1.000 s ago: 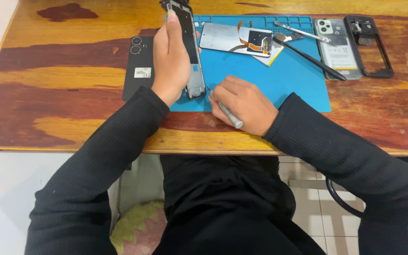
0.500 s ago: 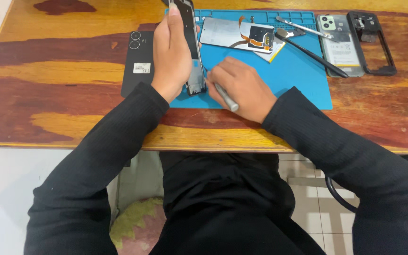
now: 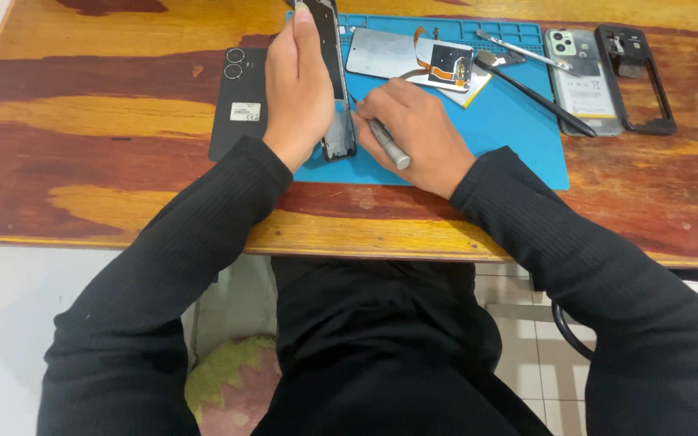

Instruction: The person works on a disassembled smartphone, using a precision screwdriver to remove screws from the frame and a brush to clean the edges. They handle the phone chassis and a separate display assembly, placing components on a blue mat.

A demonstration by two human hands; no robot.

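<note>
Our left hand [image 3: 304,89] fingers clamp the phone frame [image 3: 334,81] on edge over the blue mat [image 3: 519,153] | right hand [image 3: 414,133] fingers grip the screwdriver [image 3: 388,143] at its lower end | screen panel [image 3: 409,58] and back cover [image 3: 240,101] already off on the counter [image 3: 82,161]; frame work appears unfinished.

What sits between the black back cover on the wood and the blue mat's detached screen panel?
Head view: the left hand holding the phone frame on edge.

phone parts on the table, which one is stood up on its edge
The phone body gripped in the left hand, on the blue mat. The black back cover and grey phone lie flat.
</note>
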